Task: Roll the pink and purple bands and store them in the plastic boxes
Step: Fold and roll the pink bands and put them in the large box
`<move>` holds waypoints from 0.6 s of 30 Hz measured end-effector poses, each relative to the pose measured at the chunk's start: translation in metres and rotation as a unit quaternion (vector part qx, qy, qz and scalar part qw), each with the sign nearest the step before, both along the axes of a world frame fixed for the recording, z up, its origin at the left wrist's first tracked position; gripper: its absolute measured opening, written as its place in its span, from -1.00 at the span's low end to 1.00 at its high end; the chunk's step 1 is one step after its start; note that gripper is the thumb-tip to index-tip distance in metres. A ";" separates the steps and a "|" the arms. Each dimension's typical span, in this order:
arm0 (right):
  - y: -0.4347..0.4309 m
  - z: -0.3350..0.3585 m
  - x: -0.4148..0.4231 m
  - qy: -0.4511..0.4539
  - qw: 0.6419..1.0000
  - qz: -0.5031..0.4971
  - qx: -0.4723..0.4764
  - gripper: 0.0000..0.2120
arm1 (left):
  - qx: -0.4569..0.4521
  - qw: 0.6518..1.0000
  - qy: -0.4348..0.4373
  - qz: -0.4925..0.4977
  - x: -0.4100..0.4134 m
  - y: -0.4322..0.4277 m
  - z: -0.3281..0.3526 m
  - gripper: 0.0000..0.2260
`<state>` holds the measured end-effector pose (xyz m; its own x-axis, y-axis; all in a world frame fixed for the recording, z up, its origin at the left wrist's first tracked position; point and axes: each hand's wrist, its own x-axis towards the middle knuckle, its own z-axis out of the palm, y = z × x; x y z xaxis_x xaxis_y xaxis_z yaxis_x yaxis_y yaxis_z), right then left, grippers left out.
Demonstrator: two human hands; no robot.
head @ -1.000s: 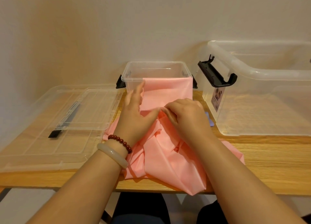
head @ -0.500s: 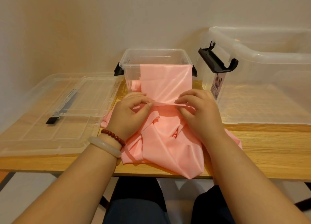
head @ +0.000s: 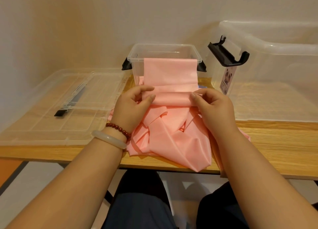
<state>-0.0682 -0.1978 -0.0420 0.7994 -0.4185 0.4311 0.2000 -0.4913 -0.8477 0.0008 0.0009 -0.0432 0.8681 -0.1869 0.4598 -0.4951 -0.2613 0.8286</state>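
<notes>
Wooden worktop (head: 275, 142), plain wall behind: pink band (head: 172, 137) partly rolled.
Left grip (head: 132, 106) and right grip (head: 213, 108) each pinch one end of the roll lying between them. Just beyond both grips, the band drapes over the small plastic box (head: 136, 56) rim.

Hands were bunched mid-band a second ago, now spread apart: left hand (head: 133, 106) pinches the 9 o'clock end and right hand (head: 213, 106) the 3 o'clock end of a fresh rolled fold across the pink band (head: 170, 77).
</notes>
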 end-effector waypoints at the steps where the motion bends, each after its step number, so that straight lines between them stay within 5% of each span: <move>1: 0.000 0.000 0.000 0.006 1.000 -0.008 0.015 -0.91 | -0.008 1.000 0.009 -0.001 0.000 0.000 -0.001 -0.80; 18: 0.003 0.003 -0.003 -0.009 0.998 -0.035 0.053 -0.76 | -0.026 0.999 0.016 -0.017 0.003 0.003 -0.003 -0.67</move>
